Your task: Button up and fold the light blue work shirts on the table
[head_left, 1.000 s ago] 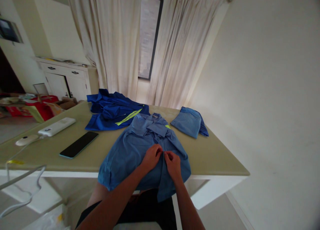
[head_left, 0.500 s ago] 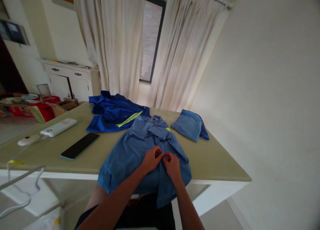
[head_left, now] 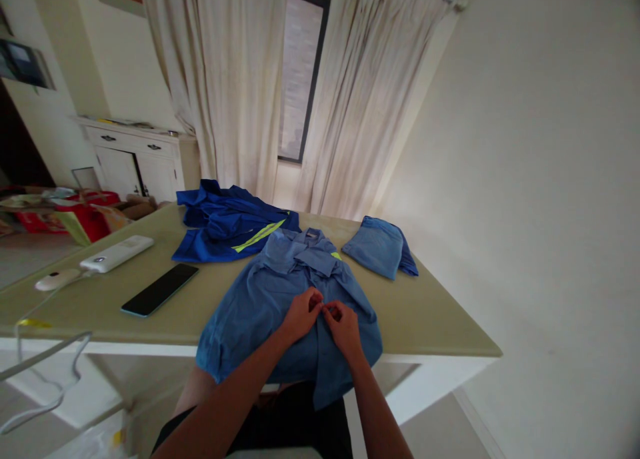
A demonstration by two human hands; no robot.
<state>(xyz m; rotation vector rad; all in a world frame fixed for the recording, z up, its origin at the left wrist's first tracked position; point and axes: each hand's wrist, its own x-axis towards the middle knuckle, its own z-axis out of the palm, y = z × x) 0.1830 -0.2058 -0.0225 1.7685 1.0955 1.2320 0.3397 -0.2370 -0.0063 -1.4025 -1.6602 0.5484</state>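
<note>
In the head view, the shirt (head_left: 273,296) lay face up on the table (head_left: 430,319) in front of me, its collar pointing away and its hem hanging over the near edge toward my lap. My left hand (head_left: 303,314) and right hand (head_left: 344,327) met on its front opening, below the chest. On each, thumb and forefinger were drawn together in a small pinch on the cloth, the other fingers curled in, the two sets of tips just beside each other. Whether I had a button between them I cannot tell; my fingers hid it.

I judged the step to be fastening or unfastening work at that opening. The next move called for fingertips only: one side held steady while the other was worked against it, without dragging the shirt toward the blue garment (head_left: 220,218) beyond its left shoulder.
</note>
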